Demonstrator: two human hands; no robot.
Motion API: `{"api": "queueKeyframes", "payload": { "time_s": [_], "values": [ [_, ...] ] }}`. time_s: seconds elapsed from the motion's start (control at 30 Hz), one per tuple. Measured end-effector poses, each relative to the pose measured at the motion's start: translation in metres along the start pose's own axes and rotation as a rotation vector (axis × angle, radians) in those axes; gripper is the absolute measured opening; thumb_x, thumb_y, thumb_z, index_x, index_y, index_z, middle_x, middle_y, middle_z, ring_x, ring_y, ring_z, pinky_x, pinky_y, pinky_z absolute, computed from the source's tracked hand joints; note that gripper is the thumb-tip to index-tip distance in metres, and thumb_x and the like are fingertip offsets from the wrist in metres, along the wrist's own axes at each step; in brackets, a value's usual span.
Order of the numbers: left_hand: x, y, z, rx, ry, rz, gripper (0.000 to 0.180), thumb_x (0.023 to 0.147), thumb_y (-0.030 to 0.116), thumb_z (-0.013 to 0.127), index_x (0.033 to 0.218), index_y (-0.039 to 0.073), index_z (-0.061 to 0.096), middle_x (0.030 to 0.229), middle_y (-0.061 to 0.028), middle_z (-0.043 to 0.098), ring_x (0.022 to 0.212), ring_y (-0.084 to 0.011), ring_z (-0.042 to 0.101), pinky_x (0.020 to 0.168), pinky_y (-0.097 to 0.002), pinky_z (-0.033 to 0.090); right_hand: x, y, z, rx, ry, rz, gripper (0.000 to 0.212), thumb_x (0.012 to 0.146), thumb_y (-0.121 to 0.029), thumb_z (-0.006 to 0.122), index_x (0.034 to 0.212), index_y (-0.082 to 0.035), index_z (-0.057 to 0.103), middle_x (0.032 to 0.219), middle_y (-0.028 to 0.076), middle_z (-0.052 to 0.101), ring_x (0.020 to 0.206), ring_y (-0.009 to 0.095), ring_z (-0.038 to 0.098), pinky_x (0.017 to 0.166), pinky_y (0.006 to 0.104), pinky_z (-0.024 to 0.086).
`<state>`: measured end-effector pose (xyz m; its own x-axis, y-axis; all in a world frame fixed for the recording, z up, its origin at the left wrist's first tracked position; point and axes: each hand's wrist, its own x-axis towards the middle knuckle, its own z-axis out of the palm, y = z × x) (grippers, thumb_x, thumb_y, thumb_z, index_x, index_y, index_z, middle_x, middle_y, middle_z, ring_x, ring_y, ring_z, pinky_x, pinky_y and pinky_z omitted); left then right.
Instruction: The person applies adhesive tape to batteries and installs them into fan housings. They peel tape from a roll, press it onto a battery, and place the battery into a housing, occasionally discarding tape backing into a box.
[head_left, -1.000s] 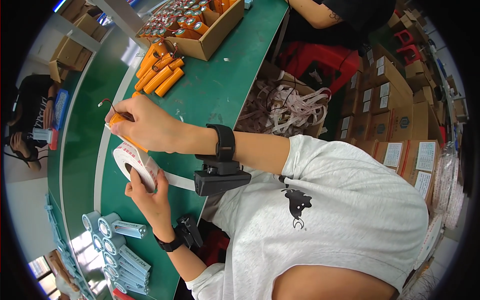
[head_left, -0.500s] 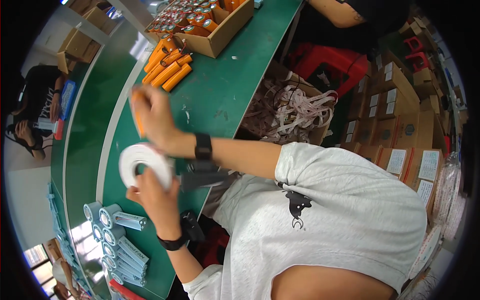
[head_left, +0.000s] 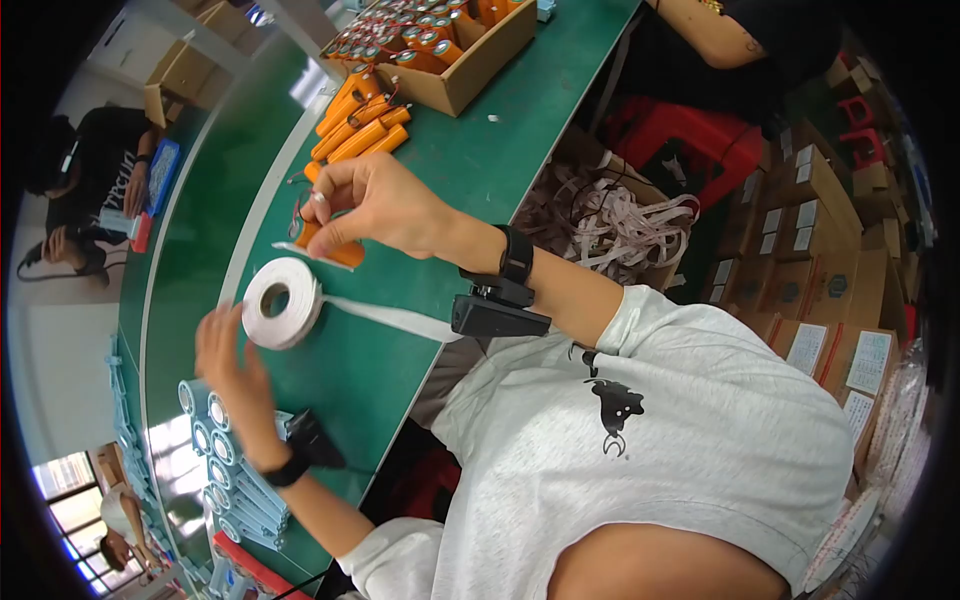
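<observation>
My right hand (head_left: 385, 212) is closed, with thumb and fingers pinching near an orange cylindrical battery pack (head_left: 343, 252) that has thin wires at one end. A short white strip (head_left: 296, 247) shows at the fingertips; how it is attached, I cannot tell. Below it, a roll of white tape (head_left: 255, 322) lies on the green table (head_left: 450, 165), and a loose white strip (head_left: 385, 318) stretches from beside it toward the table's near edge. Beside the roll's left side is my left hand (head_left: 238, 385), blurred, its fingers apart and holding nothing.
Several orange battery packs (head_left: 360, 130) lie beside a cardboard box (head_left: 470, 75) full of more. Light-blue tubular housings (head_left: 225, 450) stand in a cluster at lower left. Discarded strips (head_left: 640, 225) fill a carton near a red stool (head_left: 690, 145). A person (head_left: 100, 165) works opposite.
My left hand has let go of the tape roll and drawn away to the left. The roll now rests on the table. My right hand still has the battery pack, now turned differently.
</observation>
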<state>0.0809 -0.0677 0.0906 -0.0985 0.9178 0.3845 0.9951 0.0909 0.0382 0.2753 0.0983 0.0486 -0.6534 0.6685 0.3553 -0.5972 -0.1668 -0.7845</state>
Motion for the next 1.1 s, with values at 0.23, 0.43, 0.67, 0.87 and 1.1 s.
{"api": "queueKeyframes", "payload": {
  "time_s": [0.23, 0.43, 0.67, 0.87, 1.1],
  "values": [
    [-0.062, -0.076, -0.036, 0.315, -0.37, -0.252, 0.066, 0.054, -0.005, 0.064, 0.117, 0.011, 0.054, 0.126, -0.0106, 0.047, 0.118, -0.0348, 0.039, 0.096, -0.039, 0.034, -0.017, -0.012, 0.008, -0.064, -0.048, 0.068, 0.029, 0.06, 0.006, 0.076, 0.079, -0.002, 0.055, 0.079, 0.004, 0.06, 0.085, 0.013, 0.059, 0.078, 0.0264, 0.048],
    [-0.047, -0.011, -0.037, -0.297, -0.545, -0.308, 0.058, 0.052, 0.001, 0.074, 0.108, 0.008, 0.058, 0.104, -0.0078, 0.056, 0.093, -0.0275, 0.053, 0.078, -0.0343, 0.042, -0.029, -0.028, 0.022, -0.313, -0.124, 0.094, 0.021, 0.061, 0.007, 0.072, 0.074, -0.001, 0.057, 0.076, 0.003, 0.06, 0.078, 0.011, 0.058, 0.076, 0.0257, 0.049],
    [-0.064, 0.019, -0.011, -0.282, -0.18, 0.001, 0.043, 0.057, 0.005, 0.075, 0.097, 0.006, 0.06, 0.108, -0.0086, 0.055, 0.099, -0.0272, 0.051, 0.077, -0.036, 0.043, -0.042, -0.052, 0.031, -0.568, -0.292, 0.146, 0.021, 0.061, 0.004, 0.069, 0.079, -0.001, 0.06, 0.073, 0.004, 0.061, 0.07, 0.011, 0.059, 0.067, 0.0268, 0.049],
    [-0.079, 0.005, 0.005, -0.383, -0.037, 0.125, 0.034, 0.06, 0.007, 0.073, 0.092, 0.006, 0.061, 0.114, -0.0093, 0.053, 0.105, -0.0291, 0.048, 0.085, -0.0413, 0.039, -0.026, -0.066, 0.054, -0.861, -0.554, 0.134, 0.019, 0.062, 0.003, 0.066, 0.08, 0.0, 0.059, 0.073, 0.008, 0.061, 0.066, 0.015, 0.059, 0.059, 0.028, 0.047],
    [-0.066, 0.028, -0.008, -0.068, -0.174, 0.226, 0.019, 0.073, 0.009, 0.063, 0.089, 0.003, 0.055, 0.105, -0.0103, 0.056, 0.097, -0.0311, 0.05, 0.083, -0.0417, 0.039, -0.013, -0.032, 0.082, -0.748, -0.656, -0.113, 0.014, 0.063, 0.003, 0.063, 0.073, 0.0, 0.053, 0.067, 0.009, 0.056, 0.061, 0.023, 0.056, 0.056, 0.0319, 0.044]
  ]
}}
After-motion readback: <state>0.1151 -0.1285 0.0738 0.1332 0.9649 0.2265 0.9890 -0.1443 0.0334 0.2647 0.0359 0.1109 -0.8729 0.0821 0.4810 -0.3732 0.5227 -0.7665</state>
